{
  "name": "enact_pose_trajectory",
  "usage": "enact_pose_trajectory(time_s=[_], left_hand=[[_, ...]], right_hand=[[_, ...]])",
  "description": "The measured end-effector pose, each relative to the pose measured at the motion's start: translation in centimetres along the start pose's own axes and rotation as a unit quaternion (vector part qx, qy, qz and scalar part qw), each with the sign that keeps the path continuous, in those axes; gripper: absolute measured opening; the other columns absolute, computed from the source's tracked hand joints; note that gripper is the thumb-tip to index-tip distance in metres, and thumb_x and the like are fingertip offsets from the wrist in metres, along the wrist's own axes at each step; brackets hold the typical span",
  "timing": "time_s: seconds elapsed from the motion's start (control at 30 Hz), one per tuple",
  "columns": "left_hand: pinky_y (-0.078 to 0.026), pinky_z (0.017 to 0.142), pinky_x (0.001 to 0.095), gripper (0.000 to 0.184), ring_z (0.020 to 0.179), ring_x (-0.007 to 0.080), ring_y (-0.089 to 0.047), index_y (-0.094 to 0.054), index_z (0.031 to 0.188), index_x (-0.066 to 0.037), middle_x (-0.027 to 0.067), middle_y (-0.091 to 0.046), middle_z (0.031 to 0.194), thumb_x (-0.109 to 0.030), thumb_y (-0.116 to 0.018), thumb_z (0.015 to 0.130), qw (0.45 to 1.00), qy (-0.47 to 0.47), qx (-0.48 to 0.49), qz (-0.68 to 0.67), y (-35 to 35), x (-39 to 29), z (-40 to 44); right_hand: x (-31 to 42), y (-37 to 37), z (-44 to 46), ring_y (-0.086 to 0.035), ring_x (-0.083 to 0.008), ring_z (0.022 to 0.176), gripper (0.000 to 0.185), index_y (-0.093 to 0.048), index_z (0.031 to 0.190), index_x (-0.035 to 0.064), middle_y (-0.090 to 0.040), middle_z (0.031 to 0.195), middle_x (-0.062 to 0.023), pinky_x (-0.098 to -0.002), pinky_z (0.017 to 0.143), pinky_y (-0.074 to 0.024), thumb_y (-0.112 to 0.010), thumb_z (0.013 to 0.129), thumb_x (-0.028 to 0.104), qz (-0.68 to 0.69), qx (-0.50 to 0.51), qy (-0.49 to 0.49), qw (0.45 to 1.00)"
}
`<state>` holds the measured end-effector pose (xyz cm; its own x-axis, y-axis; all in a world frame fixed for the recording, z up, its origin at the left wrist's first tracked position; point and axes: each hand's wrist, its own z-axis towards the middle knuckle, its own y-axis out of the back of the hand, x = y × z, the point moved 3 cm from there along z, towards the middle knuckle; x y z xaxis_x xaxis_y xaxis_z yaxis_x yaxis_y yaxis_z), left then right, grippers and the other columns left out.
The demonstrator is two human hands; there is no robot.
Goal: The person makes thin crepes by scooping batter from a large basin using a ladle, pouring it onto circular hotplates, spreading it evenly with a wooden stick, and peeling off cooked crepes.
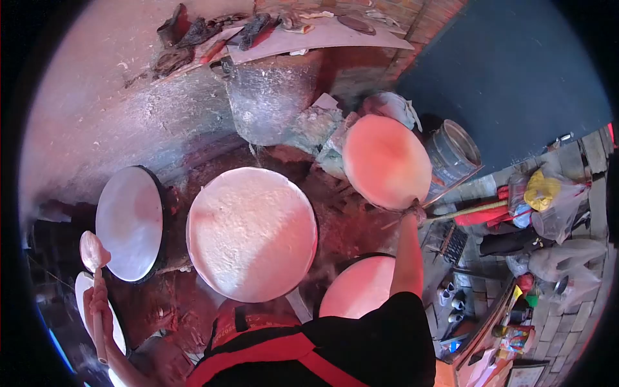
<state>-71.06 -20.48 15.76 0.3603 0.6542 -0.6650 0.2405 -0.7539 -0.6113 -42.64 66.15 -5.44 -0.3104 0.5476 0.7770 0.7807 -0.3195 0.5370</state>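
My left hand point(98, 300) is closed round the handle of a ladle point(95, 252), whose bowl is coated with pale batter, at the left. Past the ladle lies a grey round griddle point(131, 222). My right hand point(414, 211) grips the lower edge of a round lid point(387, 161), which is raised at the right. Between my hands stands a wide round pan point(252, 234) filled with a pale, bubbly layer. Another pale round surface point(358, 288) shows below my right forearm, partly hidden by my sleeve.
A large whitish pot point(271, 100) stands at the back wall under a board point(322, 37) with dark items. A metal bucket point(456, 151) is beyond the lid. Bags, shoes point(451, 300) and a wooden stick lie on the brick floor at the right. A pale disc point(116, 322) is at lower left.
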Motion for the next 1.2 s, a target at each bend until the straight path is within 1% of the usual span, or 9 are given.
enact_pose_trajectory(time_s=[0.1, 0.2, 0.23, 0.3, 0.63, 0.73, 0.9, 1.0, 1.2], left_hand=[[-0.042, 0.055, 0.0197, 0.025, 0.063, 0.0094, -0.046, -0.041, 0.112, 0.007, 0.0092, -0.051, 0.081, -0.008, -0.036, 0.092, 0.993, 0.005, 0.066, 0.095, 1.9, -0.7, 0.6], [-0.04, 0.055, 0.0157, 0.021, 0.066, 0.0059, -0.047, -0.046, 0.109, 0.004, 0.0085, -0.053, 0.087, -0.005, -0.039, 0.091, 0.789, -0.243, 0.029, 0.564, -2.0, 0.8, -1.7], [-0.04, 0.053, 0.0164, 0.023, 0.062, 0.0062, -0.046, -0.044, 0.109, 0.005, 0.0074, -0.051, 0.085, -0.009, -0.04, 0.091, 0.961, -0.081, 0.123, 0.235, -2.9, 0.8, -0.9], [-0.041, 0.045, 0.0187, 0.032, 0.053, 0.0079, -0.043, -0.04, 0.111, 0.009, 0.0053, -0.046, 0.077, -0.018, -0.041, 0.093, 0.972, 0.135, 0.096, -0.164, -4.9, 0.7, -0.1], [-0.032, 0.032, 0.0219, 0.018, 0.043, 0.0075, -0.036, -0.045, 0.097, -0.001, 0.0011, -0.042, 0.065, -0.015, -0.048, 0.086, 0.933, 0.249, 0.17, 0.197, 0.5, 4.0, 18.2], [-0.038, 0.035, 0.031, 0.016, 0.047, 0.0191, -0.052, -0.048, 0.089, -0.004, 0.0099, -0.053, 0.065, -0.016, -0.054, 0.081, 0.864, 0.009, 0.117, 0.489, 1.3, 3.9, 22.5], [-0.045, 0.052, 0.0454, 0.019, 0.062, 0.0344, -0.06, -0.048, 0.088, -0.006, 0.0166, -0.06, 0.069, -0.02, -0.056, 0.078, 0.58, -0.365, 0.092, 0.722, 3.5, 1.0, 27.0], [-0.046, 0.058, 0.0459, 0.021, 0.064, 0.036, -0.059, -0.048, 0.089, -0.009, 0.0146, -0.06, 0.068, -0.023, -0.058, 0.077, 0.612, -0.359, 0.063, 0.702, 4.5, -1.4, 27.2], [-0.043, 0.047, 0.0297, 0.02, 0.054, 0.0171, -0.055, -0.05, 0.098, -0.005, 0.0077, -0.055, 0.065, -0.022, -0.053, 0.087, 0.875, -0.32, 0.066, 0.357, 6.5, -7.8, 21.1]], right_hand=[[1.0, 0.9, -1.0, -0.061, -0.0217, 0.072, 0.04, -0.064, 0.089, 0.001, -0.064, 0.084, -0.009, -0.0344, 0.066, -0.0492, -0.064, 0.077, 0.04, -0.126, -0.08, 0.026, 0.988], [-1.3, 2.6, -2.4, -0.055, -0.0174, 0.059, 0.035, -0.057, 0.1, 0.0062, -0.058, 0.073, -0.0056, -0.0306, 0.054, -0.0446, -0.055, 0.082, 0.036, -0.014, 0.016, 0.113, 0.993], [-1.8, 2.7, -4.0, -0.053, -0.016, 0.055, 0.033, -0.054, 0.104, 0.0079, -0.056, 0.07, -0.0044, -0.0294, 0.05, -0.0431, -0.053, 0.084, 0.034, 0.048, 0.091, 0.127, 0.987], [-2.5, 2.6, -8.8, -0.048, -0.0132, 0.047, 0.032, -0.05, 0.112, 0.0113, -0.052, 0.063, -0.0021, -0.0268, 0.041, -0.04, -0.047, 0.088, 0.032, 0.13, 0.268, 0.111, 0.948], [-19.6, 0.1, -43.9, -0.052, -0.0244, 0.046, 0.049, -0.054, 0.106, 0.0139, -0.06, 0.073, -0.008, -0.0374, 0.04, -0.0431, -0.038, 0.086, 0.056, 0.153, 0.823, -0.261, 0.481], [-27.7, 1.9, -55.0, -0.052, -0.0183, 0.053, 0.033, -0.055, 0.095, 0.0092, -0.059, 0.074, -0.0072, -0.0315, 0.045, -0.0426, -0.043, 0.088, 0.039, 0.025, 0.716, 0.159, 0.679], [-33.2, 5.3, -66.5, -0.056, -0.014, 0.094, 0.043, -0.045, 0.126, 0.0071, -0.058, 0.107, -0.0094, -0.0281, 0.077, -0.0454, -0.053, 0.085, 0.013, -0.074, 0.594, 0.379, 0.705], [-32.2, 7.7, -71.3, -0.055, -0.0165, 0.101, 0.05, -0.035, 0.135, 0.0087, -0.054, 0.119, -0.0113, -0.0319, 0.083, -0.0447, -0.051, 0.087, 0.013, -0.278, 0.37, 0.632, 0.622], [-32.6, 2.3, -79.5, -0.051, -0.0128, 0.052, 0.047, -0.042, 0.131, 0.0211, -0.054, 0.071, -0.0013, -0.0299, 0.046, -0.0417, -0.054, 0.086, 0.015, -0.009, 0.612, 0.317, 0.725]])
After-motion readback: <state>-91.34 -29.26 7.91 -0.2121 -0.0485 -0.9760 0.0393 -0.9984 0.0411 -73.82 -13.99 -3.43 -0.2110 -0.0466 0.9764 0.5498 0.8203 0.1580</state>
